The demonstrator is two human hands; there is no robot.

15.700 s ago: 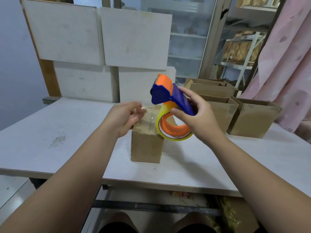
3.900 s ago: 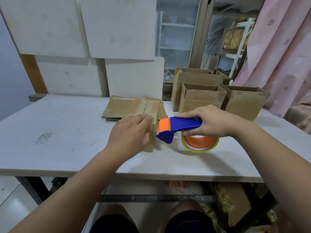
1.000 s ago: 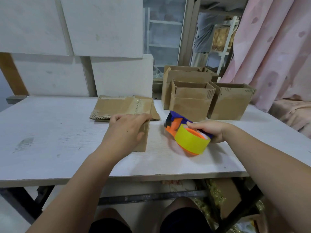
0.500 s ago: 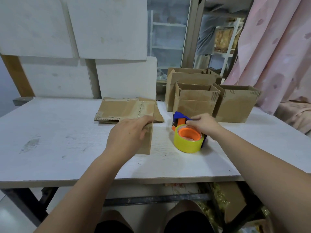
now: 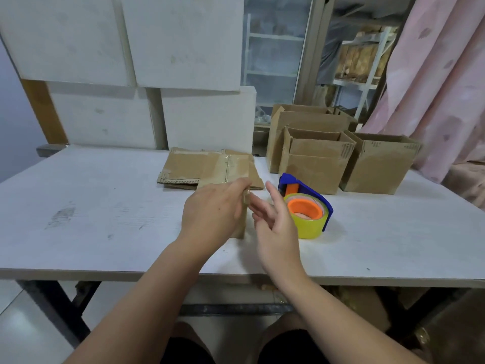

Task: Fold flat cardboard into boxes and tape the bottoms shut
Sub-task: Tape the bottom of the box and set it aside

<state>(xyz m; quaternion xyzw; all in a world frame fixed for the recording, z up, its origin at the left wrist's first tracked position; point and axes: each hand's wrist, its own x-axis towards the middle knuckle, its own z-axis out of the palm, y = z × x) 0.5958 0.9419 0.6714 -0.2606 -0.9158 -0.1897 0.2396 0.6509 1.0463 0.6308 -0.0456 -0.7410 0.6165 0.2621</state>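
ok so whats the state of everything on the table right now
small box: standing, held by left hand
right hand: open, holding nothing
tape dispenser: lying on its side, not held
flat cardboard: unfolded, stacked flat
boxes at the back: upright, tops open

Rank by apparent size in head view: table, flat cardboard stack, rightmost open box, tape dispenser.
1. table
2. rightmost open box and flat cardboard stack: look alike, not ranked
3. tape dispenser: smallest, though nearer the camera
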